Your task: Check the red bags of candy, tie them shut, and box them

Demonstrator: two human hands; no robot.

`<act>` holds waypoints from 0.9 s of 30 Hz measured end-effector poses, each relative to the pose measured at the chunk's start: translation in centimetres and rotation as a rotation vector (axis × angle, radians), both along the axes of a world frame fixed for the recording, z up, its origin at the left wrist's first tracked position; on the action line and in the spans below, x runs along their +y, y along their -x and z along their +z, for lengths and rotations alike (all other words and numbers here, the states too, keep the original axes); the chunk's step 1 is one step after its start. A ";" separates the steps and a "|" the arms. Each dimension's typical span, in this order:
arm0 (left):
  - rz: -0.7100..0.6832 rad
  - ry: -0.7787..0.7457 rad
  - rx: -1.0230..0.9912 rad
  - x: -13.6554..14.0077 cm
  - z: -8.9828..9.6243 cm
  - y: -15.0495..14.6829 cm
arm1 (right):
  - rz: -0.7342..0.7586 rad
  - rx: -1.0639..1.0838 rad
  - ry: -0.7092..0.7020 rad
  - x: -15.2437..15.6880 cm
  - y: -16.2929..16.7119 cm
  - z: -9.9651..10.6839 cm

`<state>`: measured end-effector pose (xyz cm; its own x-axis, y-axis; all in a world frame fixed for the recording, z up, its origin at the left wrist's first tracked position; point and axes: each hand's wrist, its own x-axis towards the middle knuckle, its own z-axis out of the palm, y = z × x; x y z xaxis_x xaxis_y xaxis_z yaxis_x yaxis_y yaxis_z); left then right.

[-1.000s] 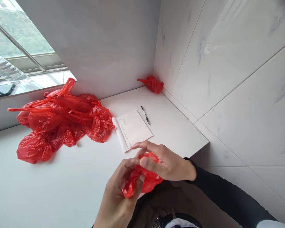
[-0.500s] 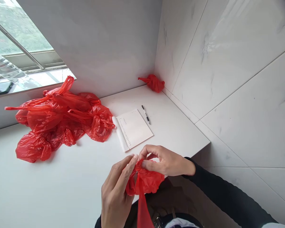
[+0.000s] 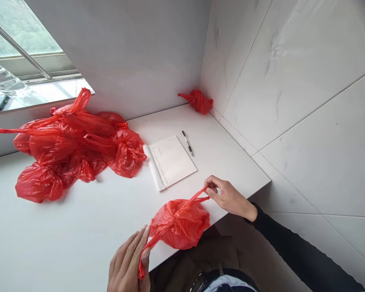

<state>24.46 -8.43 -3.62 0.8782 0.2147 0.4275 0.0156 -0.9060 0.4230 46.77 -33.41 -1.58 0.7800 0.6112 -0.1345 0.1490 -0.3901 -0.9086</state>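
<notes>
A red plastic bag (image 3: 182,227), gathered and twisted at its top, lies at the front edge of the white table. One strip-like handle runs down to the left, pinched between the thumb and fingers of my left hand (image 3: 129,259). The opposite handle stretches up to the right into the fingertips of my right hand (image 3: 228,196). Both handles look drawn taut, with the hands well apart on either side. What the bag contains cannot be made out.
Several knotted red bags (image 3: 76,142) are heaped at the back left below the window. Another small red bag (image 3: 200,101) sits in the far corner. A notepad (image 3: 173,162) with writing and a black pen (image 3: 187,143) lie on the table (image 3: 79,243). Tiled wall (image 3: 307,121) stands right.
My hands have moved apart from close together on the bag, the left toward lower left, the right toward upper right. The bag's handles are now stretched between them.
</notes>
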 end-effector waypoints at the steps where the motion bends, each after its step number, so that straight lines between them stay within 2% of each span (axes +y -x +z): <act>1: 0.011 0.040 0.012 -0.1 -0.1 0.2 | -0.004 0.011 0.002 -0.1 0.2 -0.3; 5: 0.005 0.156 0.092 -1.6 0.5 -0.8 | -0.041 -0.034 -0.020 0.6 1.5 -0.5; 8: -0.042 0.081 0.159 -3.1 0.5 -2.2 | -0.052 -0.140 -0.054 1.6 3.1 0.0; 11: -0.133 -0.034 0.171 -4.3 -0.7 -3.3 | 0.025 -0.175 -0.115 2.7 5.1 -0.4; 14: -0.164 -0.114 0.184 -5.0 -2.5 -3.8 | 0.146 -0.277 -0.115 3.6 6.7 -2.1; 18: -0.145 -0.169 0.189 -5.3 -4.4 -3.8 | 0.148 -0.364 -0.074 4.0 7.3 -4.2; 22: -0.134 -0.073 0.198 -5.2 -4.6 -3.5 | 0.109 -0.318 -0.062 3.4 6.4 -4.0; 27: -0.068 0.099 0.118 -4.7 -3.2 -3.0 | 0.007 -0.265 -0.022 2.2 4.5 -3.0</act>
